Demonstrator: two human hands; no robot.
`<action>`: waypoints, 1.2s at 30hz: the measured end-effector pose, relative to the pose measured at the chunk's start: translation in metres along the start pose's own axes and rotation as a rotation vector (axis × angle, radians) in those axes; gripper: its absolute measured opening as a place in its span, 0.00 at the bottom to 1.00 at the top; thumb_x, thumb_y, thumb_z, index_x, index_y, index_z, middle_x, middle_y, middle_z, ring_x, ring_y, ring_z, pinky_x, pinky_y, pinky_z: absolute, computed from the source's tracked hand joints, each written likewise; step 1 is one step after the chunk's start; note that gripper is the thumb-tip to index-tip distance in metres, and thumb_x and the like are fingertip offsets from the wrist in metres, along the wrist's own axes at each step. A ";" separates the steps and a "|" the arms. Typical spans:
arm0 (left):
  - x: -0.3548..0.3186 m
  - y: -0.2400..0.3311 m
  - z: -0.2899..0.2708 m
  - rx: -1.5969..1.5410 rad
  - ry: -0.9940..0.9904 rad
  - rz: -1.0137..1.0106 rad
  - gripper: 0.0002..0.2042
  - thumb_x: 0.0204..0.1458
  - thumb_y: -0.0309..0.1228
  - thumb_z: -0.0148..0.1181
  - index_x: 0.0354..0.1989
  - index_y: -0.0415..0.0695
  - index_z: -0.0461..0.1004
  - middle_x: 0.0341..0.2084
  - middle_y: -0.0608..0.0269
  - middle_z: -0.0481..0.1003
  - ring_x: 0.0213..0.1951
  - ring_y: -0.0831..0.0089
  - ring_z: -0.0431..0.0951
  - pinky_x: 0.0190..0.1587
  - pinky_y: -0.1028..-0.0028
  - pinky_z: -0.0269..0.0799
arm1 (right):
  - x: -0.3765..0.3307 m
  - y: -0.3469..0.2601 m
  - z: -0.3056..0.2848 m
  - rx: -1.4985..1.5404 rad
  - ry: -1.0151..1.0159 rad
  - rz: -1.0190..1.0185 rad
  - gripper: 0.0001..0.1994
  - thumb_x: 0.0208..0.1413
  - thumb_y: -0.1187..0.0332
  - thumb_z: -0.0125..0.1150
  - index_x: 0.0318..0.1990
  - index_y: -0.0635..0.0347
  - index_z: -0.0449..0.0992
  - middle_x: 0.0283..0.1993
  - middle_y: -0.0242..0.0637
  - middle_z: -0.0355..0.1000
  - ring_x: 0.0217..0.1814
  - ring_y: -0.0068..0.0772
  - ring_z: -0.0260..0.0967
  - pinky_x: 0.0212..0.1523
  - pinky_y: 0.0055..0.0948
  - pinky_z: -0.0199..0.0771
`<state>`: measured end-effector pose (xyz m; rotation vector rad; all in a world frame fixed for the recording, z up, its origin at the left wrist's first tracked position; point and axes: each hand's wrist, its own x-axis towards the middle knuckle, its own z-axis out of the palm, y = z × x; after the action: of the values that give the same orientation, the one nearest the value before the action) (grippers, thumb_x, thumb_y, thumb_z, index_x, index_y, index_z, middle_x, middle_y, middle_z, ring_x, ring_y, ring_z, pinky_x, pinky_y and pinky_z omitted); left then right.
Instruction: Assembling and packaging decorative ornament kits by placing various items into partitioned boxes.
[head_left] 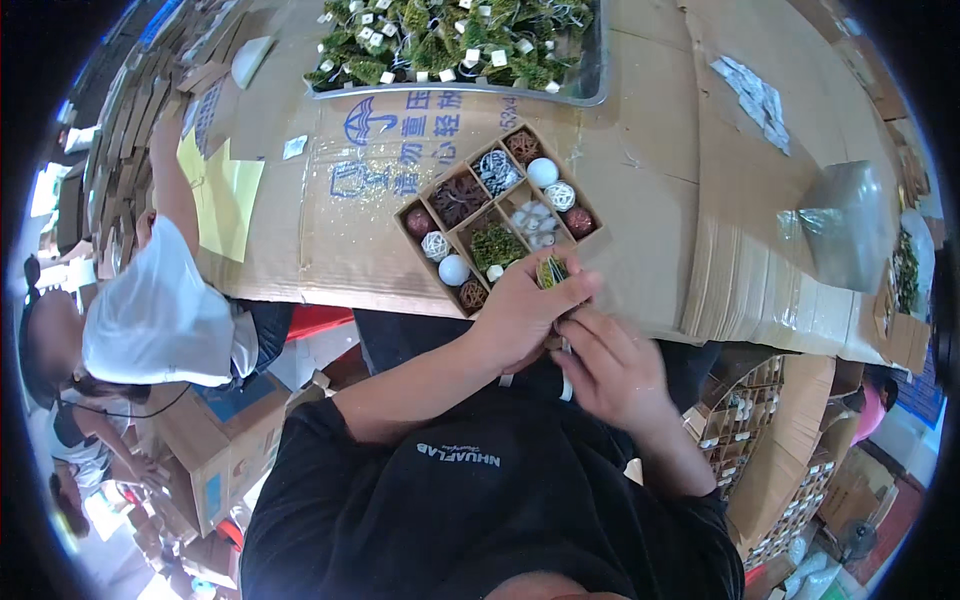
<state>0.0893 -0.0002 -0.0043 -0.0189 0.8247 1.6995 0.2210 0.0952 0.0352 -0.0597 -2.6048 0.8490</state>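
Left hand (520, 315) pinches a small green-yellow piece (551, 271) at the divided box's (497, 215) near edge; right hand (610, 372) curls beneath, grip unclear. A tray of green sprigs (455, 40) sits beyond on the cardboard table (660, 200).

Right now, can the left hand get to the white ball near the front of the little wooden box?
Probably yes. The left hand sits at the box's near edge, right beside the white ball, and nothing covers the ball. Its fingers are pinching a small green piece, though.
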 end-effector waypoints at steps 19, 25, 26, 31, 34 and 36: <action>0.001 0.057 -0.037 2.035 -0.213 0.857 0.39 0.47 0.25 0.59 0.71 0.41 0.52 0.46 0.50 0.69 0.48 0.53 0.70 0.56 0.60 0.66 | 0.043 0.023 0.051 0.936 -0.258 0.859 0.15 0.68 0.64 0.50 0.33 0.67 0.74 0.22 0.33 0.72 0.19 0.19 0.67 0.21 0.22 0.66; -0.005 0.086 -0.054 2.040 -0.289 0.832 0.43 0.42 0.35 0.68 0.69 0.44 0.55 0.60 0.48 0.65 0.64 0.50 0.64 0.63 0.56 0.62 | 0.042 0.013 0.094 1.071 -0.110 0.977 0.17 0.68 0.63 0.49 0.30 0.68 0.74 0.19 0.34 0.73 0.14 0.20 0.66 0.17 0.24 0.64; -0.008 0.088 -0.056 2.043 -0.297 0.828 0.43 0.42 0.35 0.68 0.69 0.44 0.55 0.60 0.48 0.65 0.64 0.50 0.64 0.63 0.56 0.62 | 0.041 0.011 0.097 0.974 -0.078 0.944 0.18 0.69 0.62 0.49 0.30 0.66 0.73 0.20 0.33 0.72 0.15 0.18 0.66 0.16 0.21 0.63; -0.024 0.075 -0.073 1.998 -0.286 0.743 0.46 0.41 0.42 0.71 0.69 0.41 0.55 0.68 0.46 0.56 0.70 0.48 0.56 0.68 0.54 0.55 | 0.030 0.013 0.115 0.727 0.077 0.851 0.17 0.65 0.65 0.54 0.25 0.68 0.74 0.18 0.43 0.73 0.16 0.34 0.71 0.19 0.32 0.69; -0.028 0.058 -0.077 2.068 -0.278 0.653 0.46 0.43 0.45 0.69 0.70 0.40 0.54 0.70 0.48 0.53 0.71 0.52 0.53 0.70 0.56 0.51 | 0.025 0.023 0.125 0.511 0.047 0.773 0.16 0.62 0.64 0.56 0.25 0.66 0.74 0.20 0.50 0.72 0.20 0.49 0.73 0.22 0.41 0.71; -0.027 0.052 -0.081 2.130 -0.241 0.623 0.46 0.43 0.46 0.68 0.70 0.39 0.53 0.71 0.50 0.52 0.72 0.57 0.51 0.72 0.58 0.47 | 0.027 0.025 0.120 0.407 0.002 0.735 0.16 0.61 0.63 0.57 0.25 0.65 0.74 0.20 0.51 0.71 0.22 0.53 0.72 0.24 0.43 0.71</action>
<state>0.0205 -0.0689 -0.0275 1.9285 2.1250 0.4821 0.1483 0.0533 -0.0583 -0.9365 -2.3431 1.5929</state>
